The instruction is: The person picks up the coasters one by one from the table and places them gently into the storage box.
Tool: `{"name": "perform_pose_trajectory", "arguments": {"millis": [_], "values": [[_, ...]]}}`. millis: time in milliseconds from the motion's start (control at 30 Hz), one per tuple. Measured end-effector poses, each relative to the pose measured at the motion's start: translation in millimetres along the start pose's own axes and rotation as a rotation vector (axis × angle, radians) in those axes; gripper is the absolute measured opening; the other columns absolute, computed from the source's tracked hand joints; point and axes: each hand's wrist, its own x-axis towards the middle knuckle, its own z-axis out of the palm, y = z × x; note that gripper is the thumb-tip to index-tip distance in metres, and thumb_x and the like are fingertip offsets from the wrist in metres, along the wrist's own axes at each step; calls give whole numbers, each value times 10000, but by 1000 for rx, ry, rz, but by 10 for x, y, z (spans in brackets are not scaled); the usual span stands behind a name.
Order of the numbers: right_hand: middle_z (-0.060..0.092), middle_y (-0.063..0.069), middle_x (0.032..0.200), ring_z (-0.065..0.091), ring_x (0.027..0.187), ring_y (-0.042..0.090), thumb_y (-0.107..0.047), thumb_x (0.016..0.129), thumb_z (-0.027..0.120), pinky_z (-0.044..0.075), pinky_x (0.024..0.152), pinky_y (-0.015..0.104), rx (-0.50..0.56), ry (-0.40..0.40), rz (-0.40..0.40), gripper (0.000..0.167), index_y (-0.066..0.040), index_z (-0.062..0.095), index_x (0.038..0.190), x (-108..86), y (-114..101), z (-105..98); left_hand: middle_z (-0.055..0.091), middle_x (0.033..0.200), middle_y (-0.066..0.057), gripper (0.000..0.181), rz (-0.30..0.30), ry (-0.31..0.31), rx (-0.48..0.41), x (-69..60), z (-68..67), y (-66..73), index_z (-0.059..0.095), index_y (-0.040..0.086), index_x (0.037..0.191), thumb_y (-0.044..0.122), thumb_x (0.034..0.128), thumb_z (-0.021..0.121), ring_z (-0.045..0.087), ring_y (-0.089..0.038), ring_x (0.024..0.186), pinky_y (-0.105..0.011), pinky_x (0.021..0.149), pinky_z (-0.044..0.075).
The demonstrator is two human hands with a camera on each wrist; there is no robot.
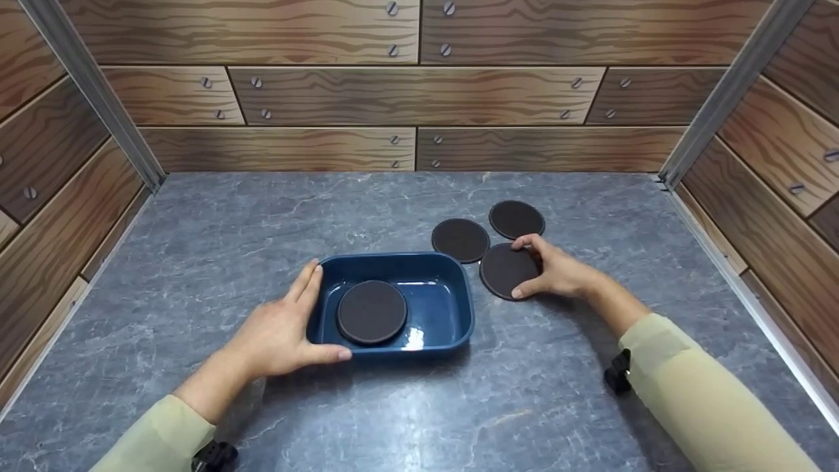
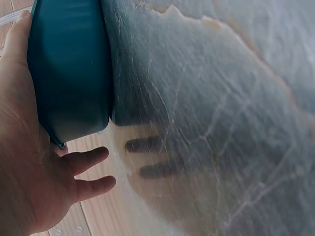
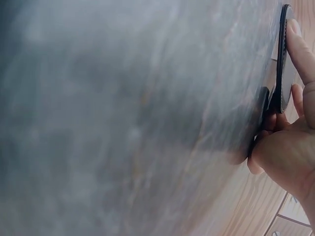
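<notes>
A blue rectangular dish (image 1: 442, 314) sits on the tabletop, with a round black coaster (image 1: 372, 311) lying flat inside its left half. My left hand (image 1: 278, 331) grips the dish's left end, thumb along the front rim and fingers at the back left. In the left wrist view, two fingers (image 2: 91, 188) stick out beyond the dish wall (image 2: 74, 64). To the right of the dish, my right hand (image 1: 557, 270) holds another black coaster (image 1: 506, 270) by its edge between thumb and fingers. The right wrist view shows that coaster (image 3: 283, 59) edge-on under the thumb.
Two more black coasters lie on the table behind the held one, a left one (image 1: 461, 240) and a farther one (image 1: 517, 219). The grey marbled tabletop (image 1: 275, 216) is bordered by wood-patterned walls (image 1: 419, 95) at the back and both sides.
</notes>
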Motion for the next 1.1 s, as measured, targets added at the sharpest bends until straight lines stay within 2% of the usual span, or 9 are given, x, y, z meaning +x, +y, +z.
{"name": "perform_pose_trajectory", "arguments": {"millis": [267,633,900,1100], "values": [[580,220,1406,531,1242,330,-119,813,939,351,1078,405,87,4,20,706,-26,536,1385,-24,2,-10,77,1777,-141,1417,1,-4,11,7,11,0,96,58,1710,918,741,670,668,-491,1134,-669,989,497],[603,226,1371,559,1203,330,-119,860,904,417,1003,346,91,24,30,631,-3,592,1396,-107,-30,-47,97,1772,-158,1414,22,15,17,-14,8,-4,114,30,1702,906,747,680,695,-473,1049,-638,932,535],[663,250,1315,629,1105,298,-123,867,893,458,921,202,142,97,40,616,-10,633,1414,-171,-81,-147,96,1775,-146,1412,20,15,19,-10,6,-5,121,34,1703,913,746,672,692,-472,1070,-652,938,529],[673,234,1300,635,1016,190,-156,884,883,477,861,182,123,139,30,612,-13,644,1430,-244,-163,-246,84,1777,-142,1432,14,4,21,1,4,-5,107,40,1705,955,732,626,688,-466,1091,-649,953,526]]}}
